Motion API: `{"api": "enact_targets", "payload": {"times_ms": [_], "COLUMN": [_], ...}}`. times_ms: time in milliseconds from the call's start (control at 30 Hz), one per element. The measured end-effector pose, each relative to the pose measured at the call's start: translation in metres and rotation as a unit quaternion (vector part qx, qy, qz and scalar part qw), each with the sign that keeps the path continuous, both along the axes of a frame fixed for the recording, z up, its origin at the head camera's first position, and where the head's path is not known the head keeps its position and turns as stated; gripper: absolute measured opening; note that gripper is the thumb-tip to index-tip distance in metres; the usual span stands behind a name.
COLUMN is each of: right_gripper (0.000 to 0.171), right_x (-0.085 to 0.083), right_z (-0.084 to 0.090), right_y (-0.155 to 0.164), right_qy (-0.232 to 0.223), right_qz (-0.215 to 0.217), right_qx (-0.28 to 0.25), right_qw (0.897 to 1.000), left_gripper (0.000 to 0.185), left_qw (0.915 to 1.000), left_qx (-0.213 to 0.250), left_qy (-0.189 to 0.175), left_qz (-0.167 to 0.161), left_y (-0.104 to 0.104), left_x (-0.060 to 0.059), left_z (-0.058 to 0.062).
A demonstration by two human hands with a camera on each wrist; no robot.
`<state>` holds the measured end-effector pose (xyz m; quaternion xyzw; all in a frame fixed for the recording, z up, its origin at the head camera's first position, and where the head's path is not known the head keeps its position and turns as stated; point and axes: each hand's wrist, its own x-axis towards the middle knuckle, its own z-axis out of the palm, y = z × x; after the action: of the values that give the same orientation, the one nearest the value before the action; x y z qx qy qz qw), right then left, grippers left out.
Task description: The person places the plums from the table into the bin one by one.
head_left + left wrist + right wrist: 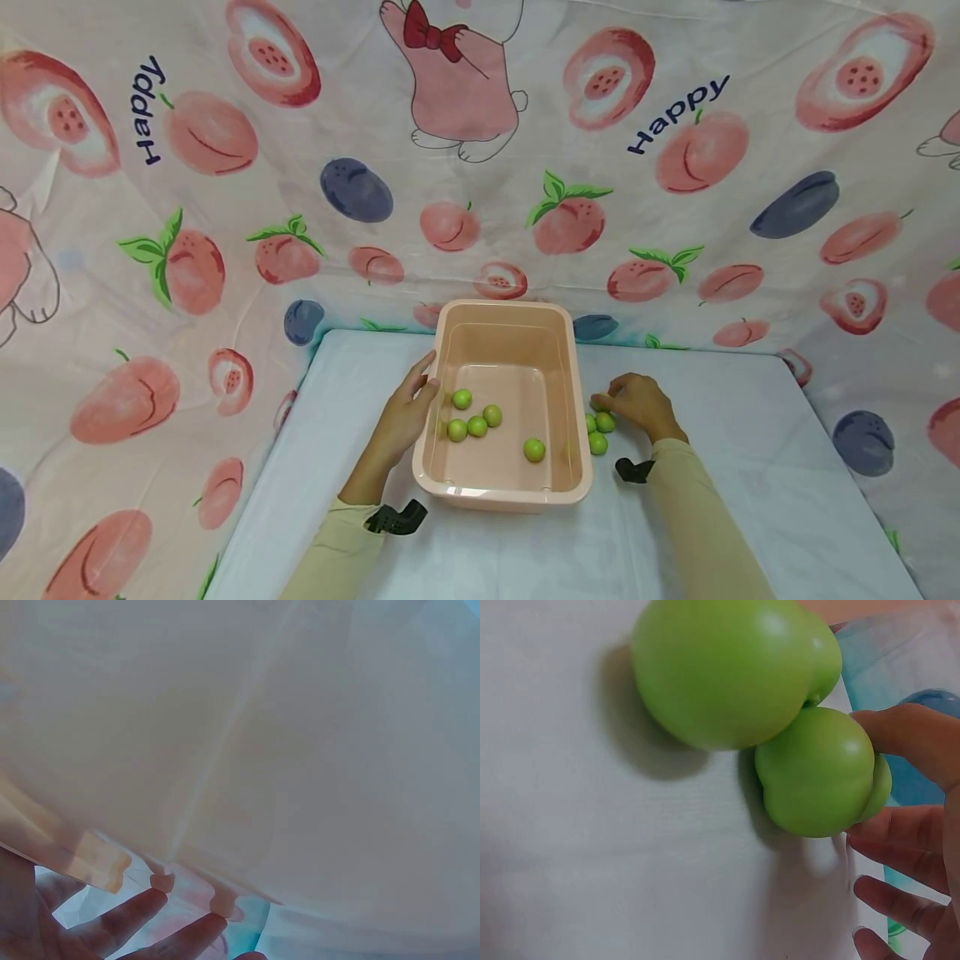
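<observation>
Green and glossy, two small round fruits (780, 720) fill the right wrist view, lying on the white tabletop (750, 417) and touching one another. Against the farther one the right hand (641, 404) has its thumb tip and curled fingertips (907, 735), though whether they truly pinch it or only touch it I cannot tell from these views. Just outward from those fingers, toward the person, two or three more loose fruits (597, 442) lie close beside the outer wall of the peach plastic tub (577, 375). Across the tub, the left hand (405, 417) rests with straight, slightly spread fingers (127, 919) against the outside of its near-left wall, steadying rather than gripping. Beyond those fingers, inside the tub, five more green fruits (477, 426) sit on the floor, four bunched near the left wall and one apart toward the front. Judging by their shine and firm shape, the fruits look light, hard and smooth, apt to roll or slip; a pinch across the widest part between thumb and two fingers would suit. Around the table hangs a peach-printed cloth (225, 167).
</observation>
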<state>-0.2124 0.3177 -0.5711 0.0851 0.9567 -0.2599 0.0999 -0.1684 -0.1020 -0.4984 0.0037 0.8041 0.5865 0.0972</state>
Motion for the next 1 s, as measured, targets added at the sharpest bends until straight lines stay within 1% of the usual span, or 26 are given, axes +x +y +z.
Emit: {"api": "enact_targets", "payload": {"times_ms": [167,467,600,667,767,1000], "right_gripper": [0.062,0.065,0.065,0.064,0.062,0.054], "right_x": [0.001,0.002,0.003,0.003,0.003,0.002], "right_z": [-0.001,0.0,0.003,0.006,0.012,0.03], "right_y": [-0.001,0.0,0.0,0.0,0.0,0.0], "right_qy": [-0.001,-0.001,-0.01,-0.008,0.01,0.079], "right_qz": [-0.004,0.001,-0.007,-0.009,0.003,0.036], "right_qx": [-0.003,-0.001,-0.008,-0.012,-0.01,-0.008], "right_qw": [1.0,1.0,1.0,1.0,1.0,0.996], "left_gripper": [0.049,0.051,0.051,0.05,0.05,0.05], "left_qw": [1.0,1.0,1.0,1.0,1.0,1.0], "left_qx": [-0.001,0.0,0.002,0.003,0.002,0.004], "left_qy": [-0.001,0.003,0.003,0.0,0.0,0.001], "left_qz": [0.001,-0.001,-0.003,-0.001,0.0,0.0], "left_y": [0.001,0.001,0.001,0.001,0.001,0.001], "left_x": [0.0,-0.001,-0.001,0.0,0.0,0.001], "left_z": [0.0,-0.001,-0.001,-0.001,0.0,0.002]}}
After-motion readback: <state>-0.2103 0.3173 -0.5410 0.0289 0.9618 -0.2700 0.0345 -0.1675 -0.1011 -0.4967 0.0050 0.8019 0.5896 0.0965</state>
